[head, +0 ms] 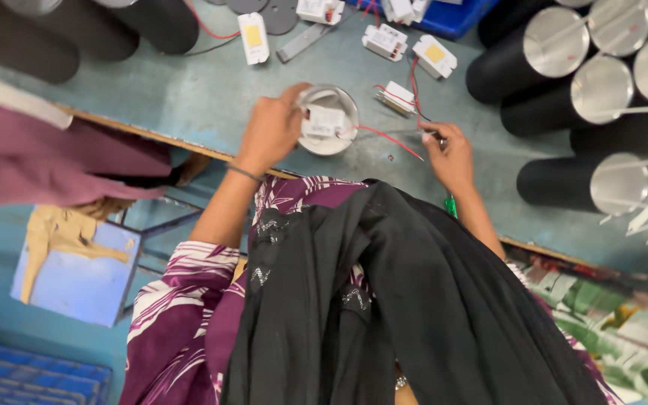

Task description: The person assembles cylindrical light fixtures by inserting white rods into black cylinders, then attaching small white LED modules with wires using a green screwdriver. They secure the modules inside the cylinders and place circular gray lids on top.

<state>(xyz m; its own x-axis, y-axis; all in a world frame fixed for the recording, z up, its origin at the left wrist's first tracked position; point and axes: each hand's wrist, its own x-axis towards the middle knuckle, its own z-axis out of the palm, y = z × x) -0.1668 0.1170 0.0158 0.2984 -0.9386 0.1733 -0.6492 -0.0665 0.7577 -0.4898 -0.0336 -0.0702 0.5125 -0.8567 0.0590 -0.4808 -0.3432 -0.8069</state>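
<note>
Red wires (390, 139) run from the round metal lamp housing (329, 120) gripped by the left hand (271, 129) to the right hand (448, 154) pinching their ends; a tug could likely snap a connection.

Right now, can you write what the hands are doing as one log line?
left hand: holds round silver disc with white box on it | right hand: pinches red wire | surface: grey-green table

grey-green painted table top (204, 97). round silver metal disc (329, 120) carrying a small white plastic box (324, 121). thin red wire (391, 140). black cylinders with silver end caps (556, 45). blue plastic tray (451, 19). purple-and-white patterned sleeve (181, 300); black cloth scarf (414, 300).
</note>
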